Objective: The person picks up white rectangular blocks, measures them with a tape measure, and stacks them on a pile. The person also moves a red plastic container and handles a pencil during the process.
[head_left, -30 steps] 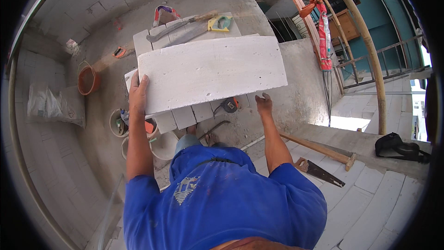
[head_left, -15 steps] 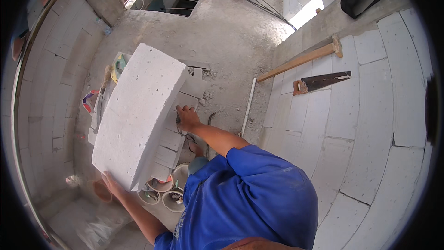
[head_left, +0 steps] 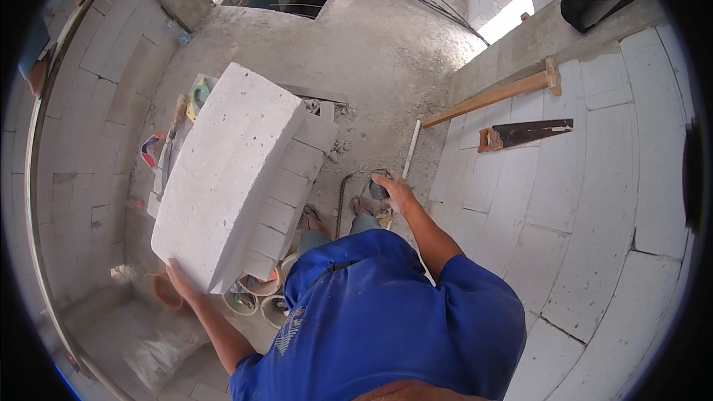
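A large white aerated concrete block [head_left: 223, 171] lies tilted on top of a stack of similar blocks [head_left: 278, 215], left of my body. My left hand [head_left: 180, 280] grips its near left corner, the thumb on the edge and the other fingers partly hidden beneath. Away to the right, above my feet, my right hand [head_left: 398, 190] is closed around a small, rounded, dark grey object [head_left: 379, 185]; its exact kind does not show. This hand is apart from the block.
A handsaw [head_left: 523, 134] and a wooden-handled hammer [head_left: 494, 96] lie on the block wall at right. Buckets [head_left: 273, 310] stand by the stack's near end. A black bag [head_left: 594, 0] rests on the ledge. Beyond the rubble-strewn floor [head_left: 386, 52] is an opening with protruding rods.
My right hand has moved from the block's right side out to the right with the dark object. My left hand stays at the block's near corner.
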A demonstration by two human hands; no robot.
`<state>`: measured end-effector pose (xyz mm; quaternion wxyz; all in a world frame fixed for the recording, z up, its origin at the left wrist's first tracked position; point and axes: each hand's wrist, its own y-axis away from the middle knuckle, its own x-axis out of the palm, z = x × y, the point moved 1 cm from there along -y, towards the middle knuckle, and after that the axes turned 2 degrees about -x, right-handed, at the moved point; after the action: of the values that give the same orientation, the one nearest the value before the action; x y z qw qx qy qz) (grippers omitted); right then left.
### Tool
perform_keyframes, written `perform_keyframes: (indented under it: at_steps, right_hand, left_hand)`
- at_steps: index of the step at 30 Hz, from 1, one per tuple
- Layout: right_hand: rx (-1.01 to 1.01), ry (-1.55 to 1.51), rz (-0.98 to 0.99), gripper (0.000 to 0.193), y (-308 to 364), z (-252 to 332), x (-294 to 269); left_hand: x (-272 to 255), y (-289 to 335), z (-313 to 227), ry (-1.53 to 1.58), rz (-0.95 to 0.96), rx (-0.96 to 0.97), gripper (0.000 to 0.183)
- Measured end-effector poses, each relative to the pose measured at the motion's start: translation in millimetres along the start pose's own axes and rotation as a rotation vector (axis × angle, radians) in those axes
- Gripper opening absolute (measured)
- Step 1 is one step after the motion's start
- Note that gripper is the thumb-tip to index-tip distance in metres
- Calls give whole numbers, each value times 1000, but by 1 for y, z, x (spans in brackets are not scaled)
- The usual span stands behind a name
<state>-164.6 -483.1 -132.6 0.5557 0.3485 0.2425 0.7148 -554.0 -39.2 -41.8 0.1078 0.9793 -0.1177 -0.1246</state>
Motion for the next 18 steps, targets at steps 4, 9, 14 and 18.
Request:
perform_keyframes:
  at_steps: [4,9,14,18]
  right_hand:
    - [7,-113,182,54,-40,8,-18]
    - [-34,-131,252,55,-59,45,-3]
    - [-49,-188,299,47,-48,53,5]
    - [-26,-207,332,50,-41,35,2]
  left_hand:
    - [-4,-4,4,91,-69,-64,52]
    - [-7,2,9,129,-75,-49,51]
    - [-11,0,12,165,-54,-73,50]
    - [-16,-10,9,79,-49,-41,51]
